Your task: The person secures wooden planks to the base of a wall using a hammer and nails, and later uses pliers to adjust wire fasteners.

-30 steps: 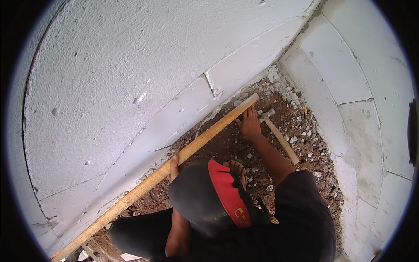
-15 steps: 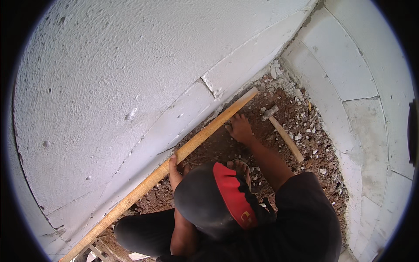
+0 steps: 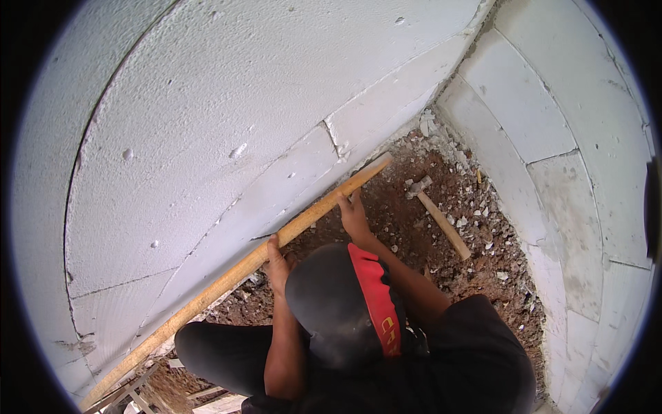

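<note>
A long, straight wooden batten (image 3: 307, 219) runs diagonally along the base of the left wall, from the lower left toward the corner. My left hand (image 3: 277, 266) grips it near mid-length, thumb on top and the other fingers partly hidden under the cap. Nearer its far end, my right hand (image 3: 354, 216) holds the batten's edge between thumb and fingers. To the right of that hand, a hammer (image 3: 441, 219) with a wooden handle lies on the soil, its head toward the corner.
White block walls rise on the left (image 3: 227, 124) and right (image 3: 552, 165), meeting at a far corner. Reddish-brown soil (image 3: 493, 272) with white rubble lies between them. A black-and-red cap (image 3: 338, 297) covers part of the view. Wood scraps (image 3: 134, 390) lie at lower left.
My right hand has come up off the soil beside the batten and taken hold of it. The left hand keeps its grip. The view has shifted somewhat.
</note>
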The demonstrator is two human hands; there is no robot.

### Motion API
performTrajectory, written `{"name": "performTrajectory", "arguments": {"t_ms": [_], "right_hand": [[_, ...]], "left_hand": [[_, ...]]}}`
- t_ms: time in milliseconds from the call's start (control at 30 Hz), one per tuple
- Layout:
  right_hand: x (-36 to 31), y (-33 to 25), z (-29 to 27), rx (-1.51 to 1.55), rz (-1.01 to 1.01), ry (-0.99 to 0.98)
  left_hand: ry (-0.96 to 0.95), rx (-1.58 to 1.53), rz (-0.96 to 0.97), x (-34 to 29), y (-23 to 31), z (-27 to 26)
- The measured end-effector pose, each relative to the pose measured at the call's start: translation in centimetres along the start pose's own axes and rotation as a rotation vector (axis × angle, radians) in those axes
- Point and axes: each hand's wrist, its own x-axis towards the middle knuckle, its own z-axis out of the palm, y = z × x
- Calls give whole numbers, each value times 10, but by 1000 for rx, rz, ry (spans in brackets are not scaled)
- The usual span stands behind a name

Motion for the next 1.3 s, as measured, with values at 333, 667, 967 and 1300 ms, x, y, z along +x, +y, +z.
{"name": "performTrajectory", "arguments": {"t_ms": [333,667,967,1300], "right_hand": [[-17,-70,3,656,538,-113],[6,-69,-19,643,491,-167],[59,-17,-15,765,624,-266],[80,-57,48,369,553,-331]], "left_hand": [[-78,6,-6,21,-10,-20],[-96,168,31,24,-19,3],[-185,197,0,5,-10,-15],[-191,-16,158,13,-28,-22]]}}
